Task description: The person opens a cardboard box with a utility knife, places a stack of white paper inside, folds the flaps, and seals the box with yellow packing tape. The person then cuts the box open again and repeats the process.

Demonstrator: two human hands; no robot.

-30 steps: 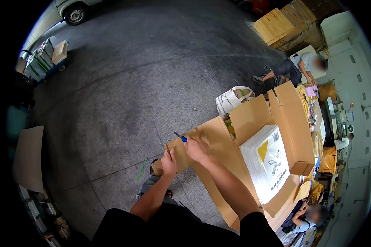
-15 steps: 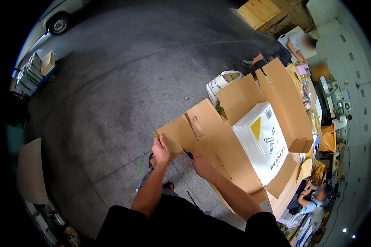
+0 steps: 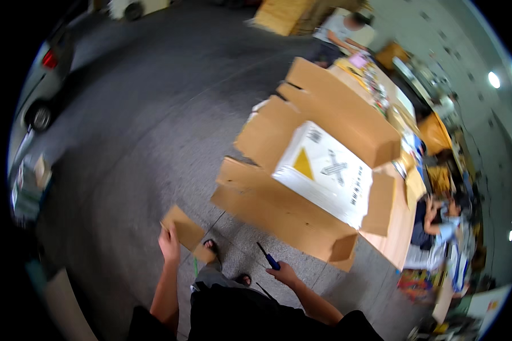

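Observation:
My left hand [image 3: 169, 244] grips a loose piece of brown cardboard [image 3: 184, 226] over the floor, apart from the box. In my right hand [image 3: 285, 274] is a knife [image 3: 272, 262] with a blue handle and a thin dark blade pointing up and away from me. Beyond both hands, a large open cardboard box [image 3: 267, 211] rests at the table's edge, its flaps folded outward. Inside it lies a stack of white printed packs [image 3: 335, 170] with a yellow triangle on the top one. The near flap has a cut, uneven left end.
A wooden table [image 3: 384, 247] carries the box and clutter. One person [image 3: 338, 34] works at its far end, another person [image 3: 438, 219] sits at the right. A parked vehicle [image 3: 42, 85] and stacked goods [image 3: 31, 190] are on the left. My feet stand below the cardboard piece.
The cardboard piece has come away from the near flap, and my left hand has carried it left and down. My right hand has drawn the knife back from the flap. The view has turned.

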